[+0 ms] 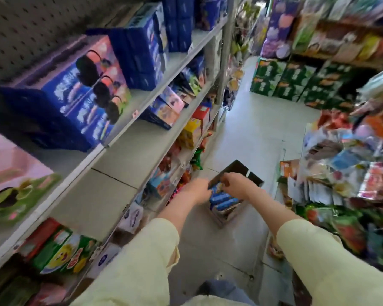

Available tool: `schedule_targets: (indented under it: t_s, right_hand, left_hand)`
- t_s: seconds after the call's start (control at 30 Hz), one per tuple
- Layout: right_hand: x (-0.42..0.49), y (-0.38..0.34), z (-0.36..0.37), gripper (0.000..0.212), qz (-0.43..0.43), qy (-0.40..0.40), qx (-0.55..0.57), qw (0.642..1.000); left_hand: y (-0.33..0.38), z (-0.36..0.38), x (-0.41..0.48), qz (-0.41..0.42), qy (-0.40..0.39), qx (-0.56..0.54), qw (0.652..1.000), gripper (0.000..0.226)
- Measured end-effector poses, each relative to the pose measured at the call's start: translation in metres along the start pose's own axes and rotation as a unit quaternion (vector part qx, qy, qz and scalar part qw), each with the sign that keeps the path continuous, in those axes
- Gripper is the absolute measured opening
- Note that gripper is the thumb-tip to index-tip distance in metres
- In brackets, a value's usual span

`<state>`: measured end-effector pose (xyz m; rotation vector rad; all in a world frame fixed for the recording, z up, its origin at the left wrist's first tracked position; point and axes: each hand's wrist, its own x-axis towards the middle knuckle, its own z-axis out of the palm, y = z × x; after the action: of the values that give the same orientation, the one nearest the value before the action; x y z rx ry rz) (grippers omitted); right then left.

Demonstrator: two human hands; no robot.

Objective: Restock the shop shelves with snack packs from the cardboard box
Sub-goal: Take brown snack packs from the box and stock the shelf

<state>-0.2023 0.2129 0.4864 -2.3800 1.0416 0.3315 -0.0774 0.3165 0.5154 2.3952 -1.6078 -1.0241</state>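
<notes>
An open cardboard box [234, 214] stands on the aisle floor, its dark flaps folded out. Inside lie several blue snack packs [224, 200]. Both my hands reach down into the box's top. My left hand [198, 191] is at the box's left rim, its fingers curled toward a blue pack [217, 188]. My right hand [233, 183] is above the packs and pinches the top of that same pack. The picture is blurred, so the exact finger hold of the left hand is unclear.
White metal shelves [128, 151] run along the left with blue and pink boxes above and mixed snack packs lower down. A rack of hanging packets [341, 173] crowds the right. Green cartons [296, 82] are stacked at the aisle's far end. Grey floor [252, 133] lies between.
</notes>
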Motion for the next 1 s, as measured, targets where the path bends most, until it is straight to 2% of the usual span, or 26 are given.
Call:
schedule_targets:
  t_s: [0.13, 0.33, 0.5, 0.67, 0.77, 0.87, 1.0]
  right_hand:
    - [0.025, 0.047, -0.016, 0.028, 0.061, 0.017, 0.034, 0.997]
    - [0.072, 0.098, -0.02, 0.032, 0.134, 0.001, 0.051, 0.99]
    - [0.117, 0.137, 0.004, 0.041, 0.207, -0.024, 0.084, 0.975]
    - [0.166, 0.173, 0.047, 0.036, 0.275, -0.031, 0.184, 0.943]
    - [0.197, 0.202, 0.087, 0.034, 0.32, -0.027, 0.258, 0.911]
    - [0.227, 0.229, 0.137, 0.027, 0.376, -0.001, 0.343, 0.861]
    - [0.278, 0.268, 0.222, 0.021, 0.449, 0.033, 0.491, 0.746]
  left_hand:
    - [0.015, -0.001, 0.056, 0.003, -0.012, 0.014, 1.0, 0.03]
    - [0.015, 0.005, 0.135, 0.023, -0.094, 0.041, 0.994, 0.036]
    - [0.006, 0.021, 0.215, 0.012, -0.146, 0.046, 0.988, 0.034]
    - [0.0, 0.059, 0.291, 0.004, -0.158, 0.038, 0.987, 0.028]
    - [-0.005, 0.095, 0.342, -0.006, -0.164, 0.032, 0.986, 0.029]
    - [-0.014, 0.139, 0.389, -0.029, -0.156, 0.004, 0.987, 0.026]
    - [-0.031, 0.22, 0.452, -0.046, -0.166, -0.002, 0.985, 0.029]
